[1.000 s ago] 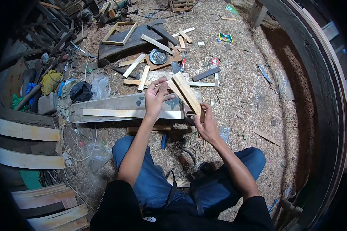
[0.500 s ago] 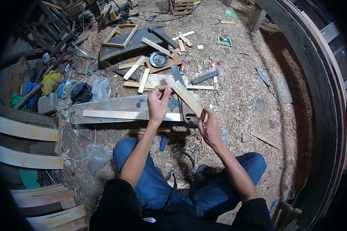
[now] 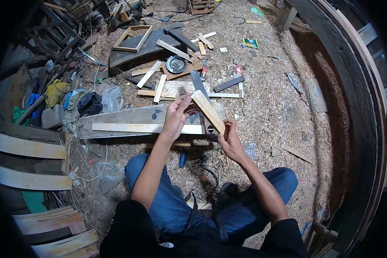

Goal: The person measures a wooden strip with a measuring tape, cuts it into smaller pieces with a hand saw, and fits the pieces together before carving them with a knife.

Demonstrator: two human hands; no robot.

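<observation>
A short wooden strip (image 3: 210, 112) is held up at a slant in front of me, its broad face and one edge showing. My right hand (image 3: 231, 142) pinches its lower right end between thumb and fingers. At the upper left end, my left hand (image 3: 175, 119) has its thumb and curled fingers closed on the strip; part of the fingertips is hidden. Beneath the strip lies a handsaw (image 3: 196, 79), its dark handle just under the lower end. Left of it, a long pale slat (image 3: 137, 128) rests on a thick grey board (image 3: 116, 118).
Wood shavings cover the ground. Beyond the board lie a round metal dish (image 3: 176, 64), loose wood strips, a dark bar (image 3: 229, 84) and a wooden frame (image 3: 133, 38). Plastic bags (image 3: 112, 99) are at left; a heavy dark beam (image 3: 352, 86) runs along the right.
The strip has turned, so more of its edge shows. My left hand has come up against its upper end, and my right fingers have shifted on the lower end.
</observation>
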